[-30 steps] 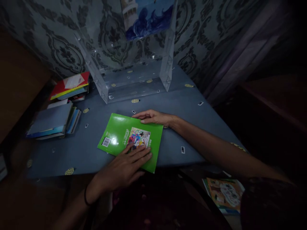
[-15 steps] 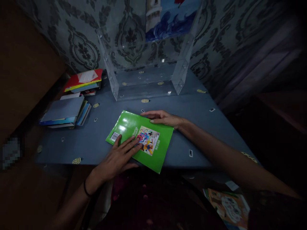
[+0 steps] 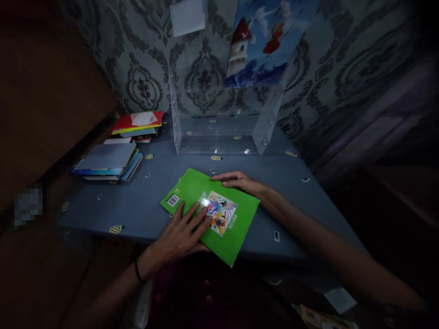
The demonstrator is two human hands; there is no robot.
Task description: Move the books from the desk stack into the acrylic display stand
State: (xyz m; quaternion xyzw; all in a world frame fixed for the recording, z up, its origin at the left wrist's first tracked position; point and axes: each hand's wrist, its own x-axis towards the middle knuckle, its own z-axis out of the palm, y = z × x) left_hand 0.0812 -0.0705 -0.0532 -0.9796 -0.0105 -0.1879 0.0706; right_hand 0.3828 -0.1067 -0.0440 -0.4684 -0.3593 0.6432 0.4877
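A green book (image 3: 243, 228) lies with its back cover up, showing a barcode and a colourful picture of figures. Its lower corner juts past the table's front edge. Over the cover near the picture, my left hand (image 3: 183, 234) spreads its fingers, while its thumb sits at the book's near edge, partly hidden. My right hand (image 3: 242, 181) grips the far edge, thumb on the cover and the other fingers along and behind that edge.
Behind the book stands a clear acrylic rack (image 3: 219, 146). A stack of books (image 3: 106, 157) and another stack with a red book on top (image 3: 137, 121) are at the left. The blue patterned tablecloth (image 3: 281, 196) covers the table. A colourful poster (image 3: 254, 50) is beyond the rack.
The camera view has shifted, so more of the wall and poster shows. Both hands stay on the green book; it is slightly tilted differently and the glare on it has moved.
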